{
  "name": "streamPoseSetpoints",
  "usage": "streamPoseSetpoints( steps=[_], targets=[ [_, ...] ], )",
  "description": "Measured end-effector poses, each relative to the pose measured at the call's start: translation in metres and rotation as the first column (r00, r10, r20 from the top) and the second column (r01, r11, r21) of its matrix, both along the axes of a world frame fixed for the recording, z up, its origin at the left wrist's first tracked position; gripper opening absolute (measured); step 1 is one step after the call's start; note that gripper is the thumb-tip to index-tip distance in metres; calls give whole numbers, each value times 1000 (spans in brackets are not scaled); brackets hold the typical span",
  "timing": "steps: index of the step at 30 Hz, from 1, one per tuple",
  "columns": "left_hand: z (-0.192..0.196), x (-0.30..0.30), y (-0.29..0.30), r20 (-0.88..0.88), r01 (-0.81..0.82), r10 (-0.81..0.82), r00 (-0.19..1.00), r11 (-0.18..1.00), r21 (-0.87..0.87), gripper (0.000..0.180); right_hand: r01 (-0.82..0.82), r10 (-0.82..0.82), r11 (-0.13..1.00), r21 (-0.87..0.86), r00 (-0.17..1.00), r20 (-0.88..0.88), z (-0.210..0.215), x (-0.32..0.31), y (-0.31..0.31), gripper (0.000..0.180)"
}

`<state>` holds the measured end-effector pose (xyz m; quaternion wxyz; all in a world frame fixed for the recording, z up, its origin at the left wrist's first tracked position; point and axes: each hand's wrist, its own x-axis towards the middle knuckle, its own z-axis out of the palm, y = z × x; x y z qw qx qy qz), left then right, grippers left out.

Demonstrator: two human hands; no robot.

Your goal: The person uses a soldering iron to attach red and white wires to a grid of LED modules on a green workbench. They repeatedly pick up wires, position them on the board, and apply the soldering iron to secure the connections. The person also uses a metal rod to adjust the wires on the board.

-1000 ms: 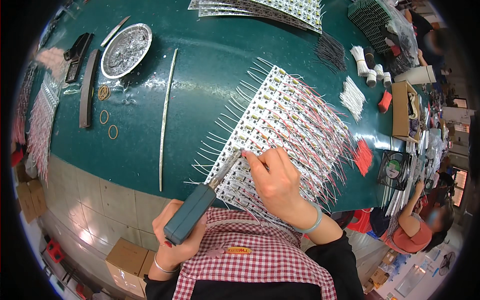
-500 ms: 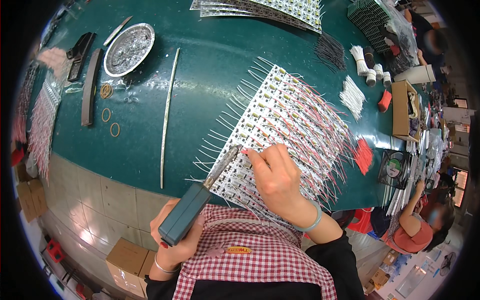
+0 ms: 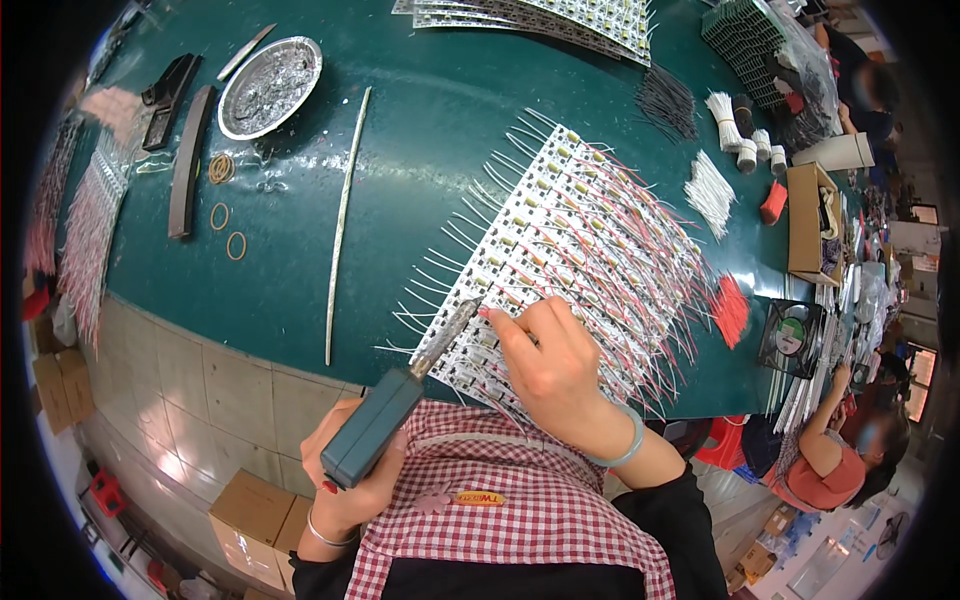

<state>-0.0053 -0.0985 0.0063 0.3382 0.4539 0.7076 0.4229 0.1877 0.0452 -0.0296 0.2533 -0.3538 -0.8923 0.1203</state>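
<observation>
My left hand (image 3: 352,502) is closed round the dark green handle of a soldering iron (image 3: 372,428). Its metal tip points away from me and meets, or nearly meets, a panel of white circuit boards (image 3: 500,265). White wires stick out along the panel's left side, and many red and white wires trail over its right. Just right of the iron's tip, my right hand (image 3: 555,365) is closed in a pinch low over the boards. Whatever its fingertips hold is too small to make out.
Left on the green table lie a thin pale rod (image 3: 345,230), rubber bands (image 3: 222,168), a dark bar (image 3: 190,165) and a metal bowl (image 3: 270,88). Bundles of white wires (image 3: 710,195) and red wires (image 3: 729,310) lie right. A co-worker (image 3: 830,455) sits beyond.
The view has shifted slightly. The iron's tip and my right fingertips have moved a little together over the panel, toward its near left side. Both hands keep their grip.
</observation>
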Motion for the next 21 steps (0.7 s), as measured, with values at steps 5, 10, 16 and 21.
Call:
streamPoseSetpoints(
  steps=[5,10,16,21],
  targets=[
    [2,0,5,-28,28,-27,999,999,27,23,10,-10,1000,1,1000,-6,-1,0,0,20],
    [1,0,4,-10,27,-27,1000,1000,-12,21,22,-22,1000,-9,1000,2,-2,-1,-1,21],
    [2,-5,1,-21,94,-96,995,994,-63,25,21,-21,1000,5,1000,5,-2,-2,0,20],
    [-2,-1,3,-62,54,-52,997,998,43,18,20,-20,1000,3,1000,9,-1,-2,0,20]
  ],
)
